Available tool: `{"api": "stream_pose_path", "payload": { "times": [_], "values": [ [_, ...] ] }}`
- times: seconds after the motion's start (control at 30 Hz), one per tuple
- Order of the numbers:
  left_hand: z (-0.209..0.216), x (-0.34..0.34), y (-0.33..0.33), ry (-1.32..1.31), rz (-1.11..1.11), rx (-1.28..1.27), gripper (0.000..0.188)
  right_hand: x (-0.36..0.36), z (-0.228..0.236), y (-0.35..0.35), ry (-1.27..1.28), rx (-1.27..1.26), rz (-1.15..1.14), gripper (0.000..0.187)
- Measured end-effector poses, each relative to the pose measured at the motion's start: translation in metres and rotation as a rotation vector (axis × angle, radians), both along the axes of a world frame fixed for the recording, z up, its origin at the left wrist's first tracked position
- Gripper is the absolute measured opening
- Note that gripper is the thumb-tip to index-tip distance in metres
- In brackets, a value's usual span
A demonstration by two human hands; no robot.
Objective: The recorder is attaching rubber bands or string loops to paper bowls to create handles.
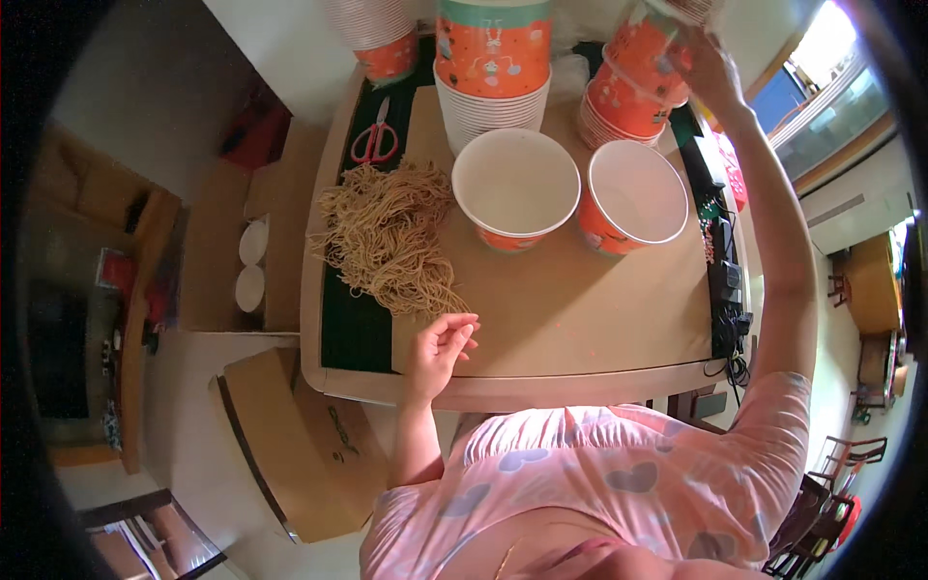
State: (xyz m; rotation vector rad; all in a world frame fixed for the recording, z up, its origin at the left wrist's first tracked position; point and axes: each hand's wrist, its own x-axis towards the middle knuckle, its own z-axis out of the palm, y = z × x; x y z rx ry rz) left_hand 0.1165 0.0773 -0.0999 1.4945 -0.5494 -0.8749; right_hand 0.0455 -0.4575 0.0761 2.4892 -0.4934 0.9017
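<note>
Near the table's front edge, my left hand [443,350] hovers with fingers loosely curled together and nothing visible in them. Just beyond it lies a tangled heap of tan string [390,237]. My right hand [710,75] reaches to the far right, its fingers, slightly blurred, closed at the upper part of a stack of orange paper tubs [628,97]. Clear plastic shows around that stack. Two white-lined orange paper tubs stand upright and side by side at mid-table: a left tub [517,184] and a right tub [638,193]. Both look empty inside.
Behind the tubs rises a tall stack of paper tubs [495,58]; another stack [387,48] is at the far left. Red-handled scissors [377,135] lie by the string. Power strips and cables [727,280] line the right edge. Cardboard boxes [300,445] stand on the floor left.
</note>
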Motion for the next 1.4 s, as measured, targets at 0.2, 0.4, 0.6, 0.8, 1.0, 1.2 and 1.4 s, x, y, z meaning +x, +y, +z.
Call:
{"api": "stream_pose_path", "payload": {
  "times": [0.2, 0.4, 0.6, 0.8, 1.0, 1.2, 1.4],
  "values": [
    [-0.009, 0.007, 0.014, 0.003, 0.054, 0.042, 0.023, 0.012, -0.073, 0.023, 0.139, 0.197, -0.101, 0.061],
    [-0.006, -0.008, -0.007, -0.263, 0.054, 0.103, 0.019, -0.003, -0.064, 0.082, -0.109, 0.253, 0.112, 0.061],
    [-0.028, -0.012, 0.007, -0.400, 0.120, 0.224, 0.016, -0.021, -0.092, 0.275, 0.221, 0.539, 0.543, 0.054],
    [-0.029, -0.010, 0.004, -0.720, 0.259, 0.283, 0.013, -0.049, -0.115, 0.291, 0.194, 0.620, 0.472, 0.022],
    [-0.008, 0.023, -0.032, -1.331, 0.082, 0.296, 0.010, -0.082, -0.118, 0.311, 0.141, 0.658, 0.515, 0.031],
    [-0.001, 0.025, -0.031, -1.421, -0.031, 0.402, 0.005, -0.126, -0.106, 0.343, -0.144, 0.798, 0.565, 0.016],
    [0.035, -0.050, -0.034, -1.103, 0.142, -0.178, 0.011, -0.133, -0.159, 0.383, -0.366, 1.574, 0.527, 0.021]
  ]
}}
